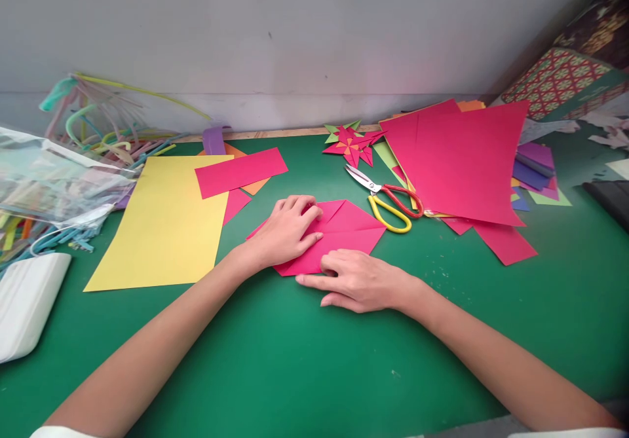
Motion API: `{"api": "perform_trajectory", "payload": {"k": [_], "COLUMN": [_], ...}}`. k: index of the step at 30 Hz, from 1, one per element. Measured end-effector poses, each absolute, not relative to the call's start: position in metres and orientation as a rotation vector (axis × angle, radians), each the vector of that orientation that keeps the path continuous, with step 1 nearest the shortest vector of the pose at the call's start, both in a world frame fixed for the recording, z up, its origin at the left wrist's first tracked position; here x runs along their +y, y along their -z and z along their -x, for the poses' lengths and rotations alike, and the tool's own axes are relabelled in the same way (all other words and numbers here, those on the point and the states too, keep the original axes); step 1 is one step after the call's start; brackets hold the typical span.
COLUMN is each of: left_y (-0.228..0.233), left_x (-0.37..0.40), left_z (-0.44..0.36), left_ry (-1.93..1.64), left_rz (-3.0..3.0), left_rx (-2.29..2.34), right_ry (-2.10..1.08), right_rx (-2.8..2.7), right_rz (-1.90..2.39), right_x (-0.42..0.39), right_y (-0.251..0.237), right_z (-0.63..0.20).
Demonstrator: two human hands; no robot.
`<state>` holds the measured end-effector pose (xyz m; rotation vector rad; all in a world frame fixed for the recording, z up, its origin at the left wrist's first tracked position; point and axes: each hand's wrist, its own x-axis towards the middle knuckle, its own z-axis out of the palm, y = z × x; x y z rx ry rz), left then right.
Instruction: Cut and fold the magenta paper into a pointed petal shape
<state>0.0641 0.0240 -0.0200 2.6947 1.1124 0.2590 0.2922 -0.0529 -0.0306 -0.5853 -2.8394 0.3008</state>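
Both hands pressed flat on the folded pink paper (339, 232) just left of the scissors (390, 199), left hand (287, 228) pinning a flap, right hand (361, 281) with fingers (319, 281) extended along its lower crease, grasping nothing.

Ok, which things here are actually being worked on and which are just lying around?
In use: folded pink paper, pressed flat by the left hand and right hand.
Lying about: scissors, yellow sheet, pink paper stack, paper star, straws.
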Motion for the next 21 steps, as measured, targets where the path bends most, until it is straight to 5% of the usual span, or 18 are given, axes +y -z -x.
{"api": "perform_trajectory", "payload": {"k": [21], "left_y": [0.02], "left_x": [0.024], "left_z": [-0.065], "left_ry": [-0.265], "left_rz": [-2.689], "left_rx": [1.118], "right_ry": [-0.313], "right_rx": [-2.83], "right_rz": [0.592], "right_x": [-0.071], "right_y": [0.04], "right_z": [-0.294]}}
